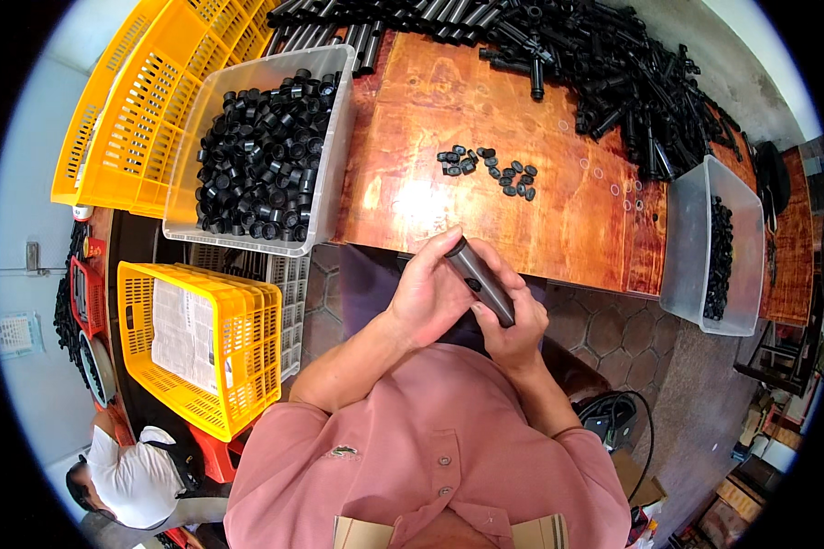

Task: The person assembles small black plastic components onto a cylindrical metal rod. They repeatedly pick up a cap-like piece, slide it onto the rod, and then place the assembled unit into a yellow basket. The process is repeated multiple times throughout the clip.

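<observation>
Where the left hand and right hand hold the dark tube, its underside is hidden — so are parts of the fingers behind it. The top edge cuts off the tall yellow crate and the heap of black parts, while the loose black pieces on the tabletop are too small to tell — likewise the print on the newspaper.
</observation>
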### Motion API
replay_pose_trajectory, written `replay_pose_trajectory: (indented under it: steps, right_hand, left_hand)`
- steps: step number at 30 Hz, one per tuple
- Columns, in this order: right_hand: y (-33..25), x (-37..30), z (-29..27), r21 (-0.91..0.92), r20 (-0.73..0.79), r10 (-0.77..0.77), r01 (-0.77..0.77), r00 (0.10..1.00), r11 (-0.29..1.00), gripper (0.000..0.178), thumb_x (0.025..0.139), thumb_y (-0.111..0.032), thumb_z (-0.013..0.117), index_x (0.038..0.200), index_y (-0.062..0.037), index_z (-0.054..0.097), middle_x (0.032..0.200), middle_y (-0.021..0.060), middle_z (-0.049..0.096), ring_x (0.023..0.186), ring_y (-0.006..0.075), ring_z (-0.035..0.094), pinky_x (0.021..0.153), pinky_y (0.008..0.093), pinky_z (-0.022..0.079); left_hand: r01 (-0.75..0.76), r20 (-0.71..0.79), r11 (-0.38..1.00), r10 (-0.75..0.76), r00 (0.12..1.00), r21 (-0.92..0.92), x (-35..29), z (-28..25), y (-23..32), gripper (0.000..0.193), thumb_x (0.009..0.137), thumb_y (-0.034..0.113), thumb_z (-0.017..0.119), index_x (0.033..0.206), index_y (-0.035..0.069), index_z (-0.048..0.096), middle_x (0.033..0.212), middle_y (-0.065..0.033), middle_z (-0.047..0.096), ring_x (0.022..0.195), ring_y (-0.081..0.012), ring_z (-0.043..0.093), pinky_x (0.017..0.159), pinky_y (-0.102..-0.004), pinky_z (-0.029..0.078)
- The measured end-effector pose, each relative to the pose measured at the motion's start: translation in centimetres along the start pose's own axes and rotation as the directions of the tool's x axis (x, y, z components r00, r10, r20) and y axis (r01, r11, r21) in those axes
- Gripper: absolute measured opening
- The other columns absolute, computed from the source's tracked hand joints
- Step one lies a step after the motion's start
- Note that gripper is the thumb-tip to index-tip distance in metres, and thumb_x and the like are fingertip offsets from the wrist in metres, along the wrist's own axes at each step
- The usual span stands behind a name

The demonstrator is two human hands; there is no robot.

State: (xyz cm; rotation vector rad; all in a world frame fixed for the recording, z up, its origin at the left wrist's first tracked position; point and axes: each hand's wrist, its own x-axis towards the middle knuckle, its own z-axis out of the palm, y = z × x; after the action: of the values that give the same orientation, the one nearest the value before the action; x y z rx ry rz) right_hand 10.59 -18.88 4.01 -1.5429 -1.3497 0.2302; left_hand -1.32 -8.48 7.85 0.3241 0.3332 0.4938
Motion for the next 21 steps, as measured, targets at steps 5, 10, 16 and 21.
replay_pose_trajectory:
  steps: [5,10,16,21]
  right_hand:
    - [-0.8,0.0,-0.9,0.091,0.040,0.025,-0.028,0.999,0.995,0.031,0.078,-0.017,0.079,0.099,0.0022,0.065,0.079,0.0152,0.069,0.069,0.0283,0.072,0.063,0.0344,0.055]
    - [-1.3,-0.9,-1.6,0.185,0.129,0.127,-0.150,0.983,0.971,0.028,0.077,-0.008,0.075,0.101,0.0031,0.065,0.084,0.0126,0.068,0.074,0.0169,0.068,0.067,0.0277,0.051]
    - [-3.0,-0.9,-2.9,0.239,0.257,0.244,-0.307,0.935,0.921,0.017,0.078,-0.006,0.073,0.092,0.0013,0.066,0.076,0.0084,0.066,0.070,0.0117,0.063,0.064,0.0262,0.049]
    - [-3.3,-0.3,-2.4,0.245,0.325,0.283,-0.369,0.903,0.897,0.020,0.082,-0.012,0.076,0.094,-0.0014,0.064,0.071,0.0124,0.064,0.062,0.0158,0.064,0.061,0.0298,0.051]
  left_hand:
    - [-0.039,0.204,0.997,0.026,0.979,0.060,0.3,-0.7,-0.1,0.053,0.102,0.046,0.034,0.084,0.003,0.059,0.086,-0.0172,0.064,0.104,-0.0382,0.060,0.108,-0.0491,0.037]
    - [-0.053,0.307,0.996,0.027,0.951,0.077,0.4,-0.9,-0.2,0.049,0.103,0.044,0.035,0.082,0.004,0.055,0.077,-0.0139,0.061,0.093,-0.0340,0.062,0.103,-0.0454,0.040]
    - [-0.070,0.421,0.994,0.027,0.907,0.086,-0.2,-0.6,-0.2,0.047,0.103,0.043,0.034,0.079,0.007,0.052,0.071,-0.0104,0.056,0.078,-0.0285,0.061,0.111,-0.0464,0.032]
    - [-0.117,0.344,0.991,0.090,0.935,0.061,-0.2,-0.8,-0.3,0.045,0.103,0.042,0.036,0.079,0.007,0.053,0.070,-0.0109,0.056,0.078,-0.0288,0.061,0.108,-0.0475,0.037]
